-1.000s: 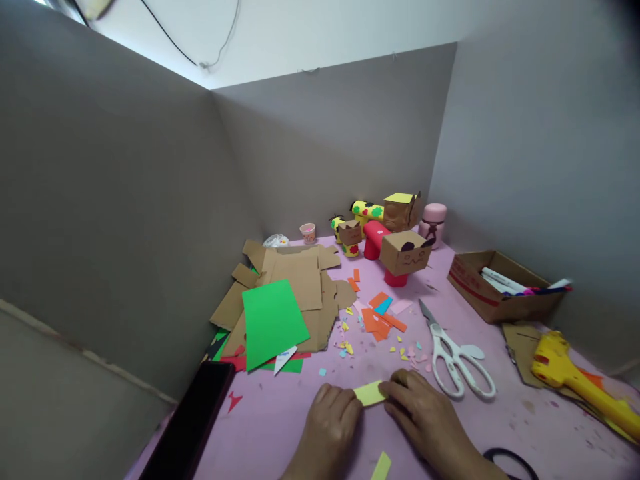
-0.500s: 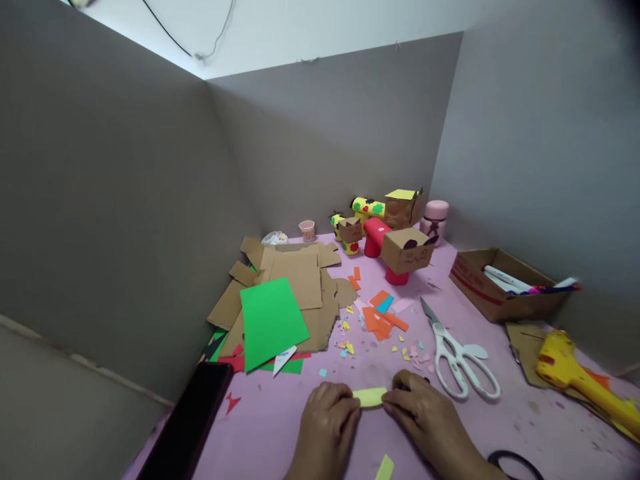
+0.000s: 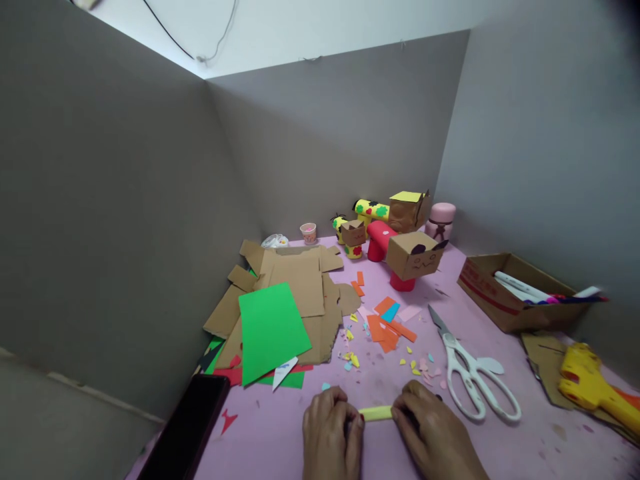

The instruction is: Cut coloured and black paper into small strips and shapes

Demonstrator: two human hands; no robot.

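A narrow strip of yellow paper (image 3: 377, 414) lies crosswise between my two hands, low in the head view. The fingers of my left hand (image 3: 332, 430) pinch its left end. At the right end, my right hand (image 3: 429, 427) grips it between thumb and fingers. The strip looks folded lengthwise, though the fingertips hide both ends. White-handled scissors (image 3: 470, 373) lie to the right of my right hand, blades pointing away. Small scraps of yellow, pink and blue paper (image 3: 417, 368) are scattered just beyond my hands.
Left are a black phone (image 3: 187, 427), green paper (image 3: 274, 330) and cardboard sheets (image 3: 297, 270). Cardboard-headed animal figures (image 3: 415, 255) stand at the back. On the right are a box of markers (image 3: 493, 303) and a yellow glue gun (image 3: 583, 380). Grey partitions (image 3: 330, 133) enclose the table.
The yellow strip now looks narrower, and my fingers have shifted along its ends. The view has moved slightly, and the second yellow piece and black handle at the bottom are out of sight.
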